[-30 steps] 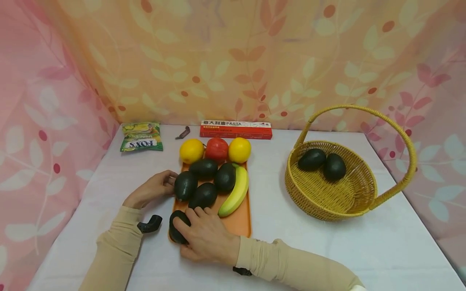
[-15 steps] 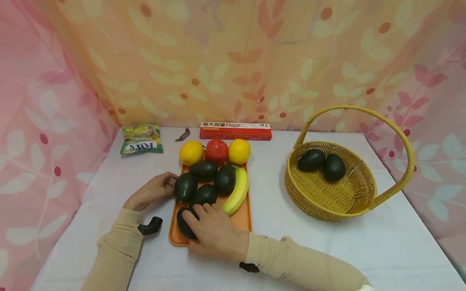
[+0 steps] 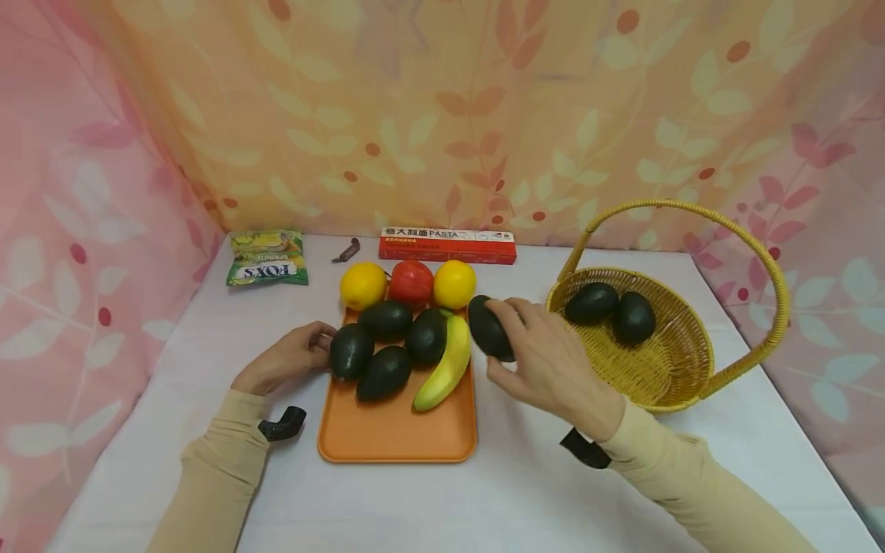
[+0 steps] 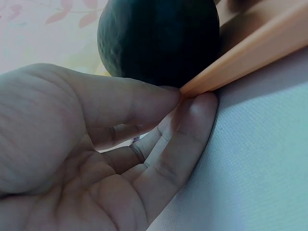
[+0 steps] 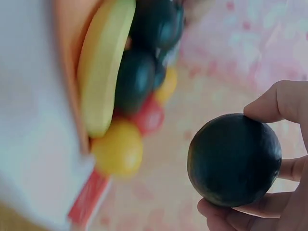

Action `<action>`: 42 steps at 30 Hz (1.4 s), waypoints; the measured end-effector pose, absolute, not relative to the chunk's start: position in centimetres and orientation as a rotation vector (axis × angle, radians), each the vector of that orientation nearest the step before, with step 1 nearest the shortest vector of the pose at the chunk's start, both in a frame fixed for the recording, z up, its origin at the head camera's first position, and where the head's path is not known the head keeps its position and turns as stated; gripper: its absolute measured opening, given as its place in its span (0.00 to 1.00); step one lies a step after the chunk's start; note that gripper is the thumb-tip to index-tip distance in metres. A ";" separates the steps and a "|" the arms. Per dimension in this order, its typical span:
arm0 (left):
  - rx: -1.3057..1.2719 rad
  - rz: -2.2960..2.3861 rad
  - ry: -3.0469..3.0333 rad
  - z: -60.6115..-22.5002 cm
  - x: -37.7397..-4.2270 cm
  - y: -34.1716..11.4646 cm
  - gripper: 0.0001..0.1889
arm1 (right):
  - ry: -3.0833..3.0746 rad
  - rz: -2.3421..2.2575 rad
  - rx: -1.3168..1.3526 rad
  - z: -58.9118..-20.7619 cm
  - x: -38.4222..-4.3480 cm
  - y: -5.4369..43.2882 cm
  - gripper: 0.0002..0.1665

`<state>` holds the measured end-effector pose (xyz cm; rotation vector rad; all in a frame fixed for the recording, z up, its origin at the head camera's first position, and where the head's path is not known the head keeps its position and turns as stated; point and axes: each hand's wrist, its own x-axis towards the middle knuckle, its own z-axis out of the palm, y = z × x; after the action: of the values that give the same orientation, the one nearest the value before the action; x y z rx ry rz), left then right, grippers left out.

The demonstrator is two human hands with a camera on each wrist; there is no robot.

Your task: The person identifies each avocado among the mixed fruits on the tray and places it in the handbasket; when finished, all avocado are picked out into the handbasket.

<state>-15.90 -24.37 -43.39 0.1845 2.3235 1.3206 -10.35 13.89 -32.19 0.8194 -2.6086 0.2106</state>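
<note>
Left wrist view is showing thumb and fingers of left hand pinching tray rim; head view is leaving this contact unclear. Held avocado is sitting between thumb and curled fingers of right hand, over worktop, between tray and basket. Banana and four avocados are lying on tray; two yellow fruits and red fruit are resting at far end. Two avocados are lying inside basket, whose rim right hand is partly covering in head view.

From my remote seat I see what looks like a staged booth: leaf-print curtains hang along three sides of a white-covered worktop.
</note>
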 end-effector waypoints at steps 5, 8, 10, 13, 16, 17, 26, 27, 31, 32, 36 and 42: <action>0.197 1.343 2.307 -43.4 -16.0 -24.4 0.26 | -2.657 0.166 0.602 -30.9 -11.3 19.7 0.37; 0.208 1.357 2.299 -43.5 -16.0 -24.4 0.26 | -2.696 0.115 0.487 -30.7 -11.5 23.0 0.38; 0.207 1.358 2.299 -43.5 -16.0 -24.4 0.26 | -2.710 0.079 0.435 -30.9 -11.5 25.0 0.37; 0.191 1.355 2.308 -43.5 -16.0 -24.6 0.26 | -2.721 0.032 0.404 -31.6 -11.6 27.4 0.37; 0.183 1.350 2.313 -43.3 -16.1 -24.7 0.26 | -2.757 -0.018 0.392 -32.5 -11.7 29.1 0.37; 0.184 1.347 2.316 -43.3 -16.1 -24.7 0.26 | -2.770 -0.037 0.391 -32.8 -11.7 29.5 0.38; 0.162 1.330 2.322 -43.4 -15.8 -24.4 0.25 | -2.942 -0.182 0.354 -34.4 -11.8 31.5 0.39; 0.173 1.335 2.323 -43.4 -15.8 -24.4 0.26 | -2.956 -0.189 0.352 -34.4 -11.7 31.6 0.39; 0.181 1.343 2.320 -43.4 -15.7 -24.2 0.26 | -2.972 -0.204 0.347 -34.5 -11.4 31.9 0.40; 0.177 1.339 2.321 -43.3 -15.7 -24.2 0.26 | -2.982 -0.201 0.338 -34.5 -11.3 31.9 0.39; 0.146 1.310 2.332 -43.2 -15.8 -24.1 0.26 | -3.025 -0.189 0.313 -34.5 -11.2 31.9 0.38; 0.160 1.313 2.337 -43.3 -15.8 -24.2 0.25 | -3.163 -0.168 0.244 -34.4 -11.3 31.8 0.36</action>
<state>-15.81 -24.22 -43.34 0.1602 2.3375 1.3127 -11.35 31.76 -34.44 0.2443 -3.1625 -0.1682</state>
